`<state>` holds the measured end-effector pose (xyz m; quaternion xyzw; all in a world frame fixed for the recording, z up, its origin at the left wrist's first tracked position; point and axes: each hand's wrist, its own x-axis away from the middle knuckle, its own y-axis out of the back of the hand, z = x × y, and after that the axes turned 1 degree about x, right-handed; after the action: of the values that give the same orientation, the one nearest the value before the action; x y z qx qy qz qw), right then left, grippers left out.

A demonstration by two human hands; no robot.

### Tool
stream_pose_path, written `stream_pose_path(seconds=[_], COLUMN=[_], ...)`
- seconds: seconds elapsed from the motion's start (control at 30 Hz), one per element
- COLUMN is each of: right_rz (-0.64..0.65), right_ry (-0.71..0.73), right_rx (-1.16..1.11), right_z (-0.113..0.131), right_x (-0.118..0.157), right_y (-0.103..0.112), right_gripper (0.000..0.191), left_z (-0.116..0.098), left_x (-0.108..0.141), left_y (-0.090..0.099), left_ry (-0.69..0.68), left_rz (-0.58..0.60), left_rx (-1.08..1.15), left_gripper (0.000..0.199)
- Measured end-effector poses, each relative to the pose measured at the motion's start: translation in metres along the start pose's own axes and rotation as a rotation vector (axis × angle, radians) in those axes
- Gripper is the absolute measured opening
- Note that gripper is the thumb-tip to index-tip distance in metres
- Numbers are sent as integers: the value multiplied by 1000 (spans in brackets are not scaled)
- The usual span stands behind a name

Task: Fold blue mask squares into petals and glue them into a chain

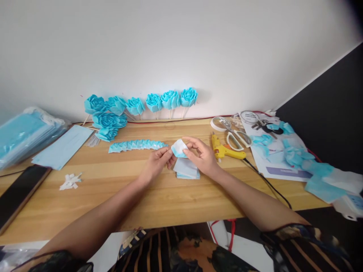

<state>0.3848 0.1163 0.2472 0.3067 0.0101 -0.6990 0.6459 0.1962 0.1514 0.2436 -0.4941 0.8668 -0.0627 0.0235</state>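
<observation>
Between my two hands is a small piece of blue-and-white fabric [179, 148], partly folded, its white side showing. My left hand [159, 160] pinches its left edge with thumb and fingers. The fingers of my right hand [202, 154] close on its right side, the thumb lying on the front. Just below, a small stack of cut white-and-blue fabric pieces [187, 170] lies on the table. To the left, a row of folded blue petals [137, 145] overlaps in a line.
Several blue fabric roses [170, 99] on sticks lean against the wall. At right are a yellow glue gun [228, 151], scissors [239, 139], a tape roll [219, 124] and blue scraps [295, 153]. At left are white strips [70, 181], blue sheets [64, 145] and a phone [22, 192].
</observation>
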Motion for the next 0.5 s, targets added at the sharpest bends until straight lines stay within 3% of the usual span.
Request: stream_pose_path(seconds=[0.23, 0.5], right_rz=[-6, 35], right_ry=[0, 30], right_rx=[24, 18], right_z=[4, 3], right_x=[1, 0], right_y=[-2, -2], right_gripper=[35, 36], left_z=[-2, -1], left_x=[2, 3], left_y=[-2, -5], left_ry=[-17, -65], left_rz=[25, -50], left_rx=[-99, -242], left_gripper=[52, 53])
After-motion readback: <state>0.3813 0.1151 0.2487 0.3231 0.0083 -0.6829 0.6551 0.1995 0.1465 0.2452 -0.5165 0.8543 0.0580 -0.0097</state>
